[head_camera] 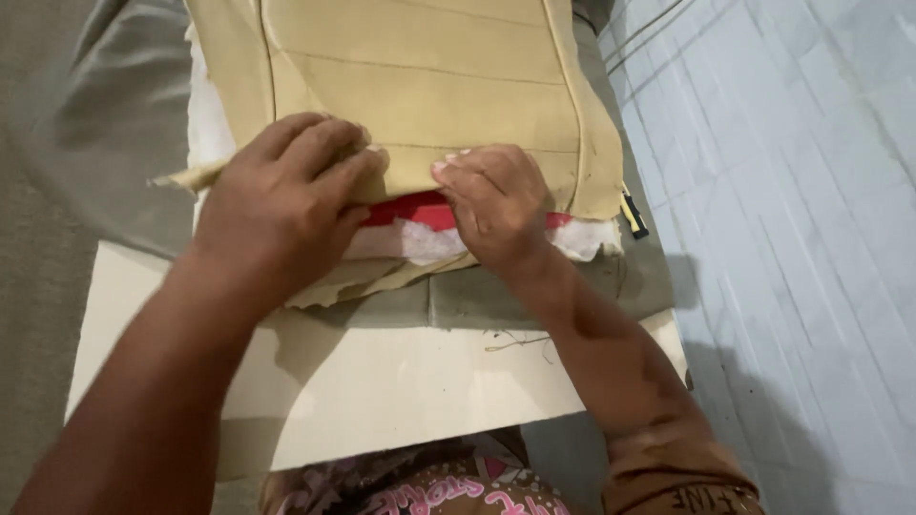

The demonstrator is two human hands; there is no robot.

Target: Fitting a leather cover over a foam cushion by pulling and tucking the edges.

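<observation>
Right now both hands press on a tan stitched leatherette seat-cover panel (420, 86) lying over a white board (382, 391) on the floor. Left hand (281, 205) sits flat on the panel's near-left corner, fingers together & curled slightly over the edge, palm down; not gripping anything I can make out, just pushing. Right hand (496, 205) is just beside it, touching the panel's near edge at centre, fingers bent narrow w/ tips on the seam line; can't tell if it pinches the fabric or only presses. Betw. & under the hands a red strip (420, 210) shows, w/ ragged white foam backing (429, 243) sticking out below it. Under that lies a grey-green cloth layer (534, 296). A small yellow-and-black tool (632, 217) lies at the panel's right edge, near the pale blue tiled floor (792, 191). Loose thread bits (515, 339) lie on the board's far edge.
</observation>
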